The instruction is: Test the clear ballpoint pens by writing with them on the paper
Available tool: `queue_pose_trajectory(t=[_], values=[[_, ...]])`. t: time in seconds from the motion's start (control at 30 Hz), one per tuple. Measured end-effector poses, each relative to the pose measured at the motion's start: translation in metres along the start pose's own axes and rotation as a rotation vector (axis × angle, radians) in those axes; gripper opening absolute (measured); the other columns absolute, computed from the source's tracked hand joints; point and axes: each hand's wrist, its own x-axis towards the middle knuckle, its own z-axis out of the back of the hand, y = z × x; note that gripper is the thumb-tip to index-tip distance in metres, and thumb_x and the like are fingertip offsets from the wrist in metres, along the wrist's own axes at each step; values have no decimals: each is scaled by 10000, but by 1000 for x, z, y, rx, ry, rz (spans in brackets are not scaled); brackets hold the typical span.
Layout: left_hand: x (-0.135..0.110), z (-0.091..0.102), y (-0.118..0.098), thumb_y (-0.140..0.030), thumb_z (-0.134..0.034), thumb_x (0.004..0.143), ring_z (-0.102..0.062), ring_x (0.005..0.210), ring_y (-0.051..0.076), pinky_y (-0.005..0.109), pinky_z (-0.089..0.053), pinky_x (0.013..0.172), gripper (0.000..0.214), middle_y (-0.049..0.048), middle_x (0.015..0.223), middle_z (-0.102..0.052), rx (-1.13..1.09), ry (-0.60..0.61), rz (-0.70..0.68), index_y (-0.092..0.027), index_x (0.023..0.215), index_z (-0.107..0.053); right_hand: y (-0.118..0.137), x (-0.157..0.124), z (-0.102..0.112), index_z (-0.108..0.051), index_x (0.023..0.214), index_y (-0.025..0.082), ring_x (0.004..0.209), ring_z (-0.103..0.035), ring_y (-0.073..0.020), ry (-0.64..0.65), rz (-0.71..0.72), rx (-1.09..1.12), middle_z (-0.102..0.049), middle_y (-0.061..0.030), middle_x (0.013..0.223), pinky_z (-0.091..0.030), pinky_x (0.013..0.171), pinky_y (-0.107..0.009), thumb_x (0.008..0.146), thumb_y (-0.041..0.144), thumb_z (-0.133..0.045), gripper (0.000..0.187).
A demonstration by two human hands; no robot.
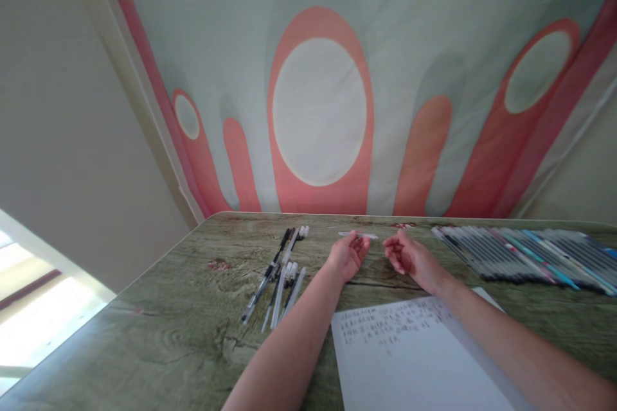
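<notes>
My left hand (348, 255) rests on the table (183, 308) with its fingers loosely curled, and I cannot make out anything in them. Just beyond its fingertips lies a thin white pen (357, 235), apart from the hand. My right hand (407, 255) lies a little to the right, palm turned inward, fingers half bent with nothing visibly in them. A white sheet of paper (414, 359) with rows of small handwriting lies under and between my forearms. Left of my left hand sits a loose bunch of black and white pens (282, 273).
A long row of several pens with coloured barrels (525, 253) lies side by side at the far right of the table. A hanging cloth with pink and white ovals (321, 115) backs the table. The table's left edge (120, 289) drops off toward a bright floor.
</notes>
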Motion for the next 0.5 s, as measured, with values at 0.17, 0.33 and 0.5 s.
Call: queue_pose_trajectory(t=[0.17, 0.33, 0.5], values=[[-7, -4, 3, -191, -461, 834, -570, 570, 74, 167, -489, 569, 162, 52, 641, -587, 75, 51, 23, -75, 761, -548, -4, 1, 2, -557, 812, 166, 423, -410, -72, -4, -7, -20, -542, -4, 631, -278, 346, -196, 747, 539, -491, 385], [-13, -8, 12, -205, -483, 814, -480, 454, 46, 124, -375, 407, 164, 31, 568, -550, 298, 126, 114, -68, 774, -563, -6, 0, 2, -527, 713, 178, 434, -425, -68, 12, -11, -85, -529, 20, 596, -309, 368, -187, 756, 453, -538, 279], [-12, -8, 20, -267, -514, 789, -382, 402, 22, 120, -235, 359, 207, 3, 518, -511, 478, 120, 49, -94, 674, -524, -7, -4, 2, -526, 685, 160, 448, -443, -68, 74, -11, -211, -544, 9, 613, -339, 395, -193, 758, 409, -555, 261]])
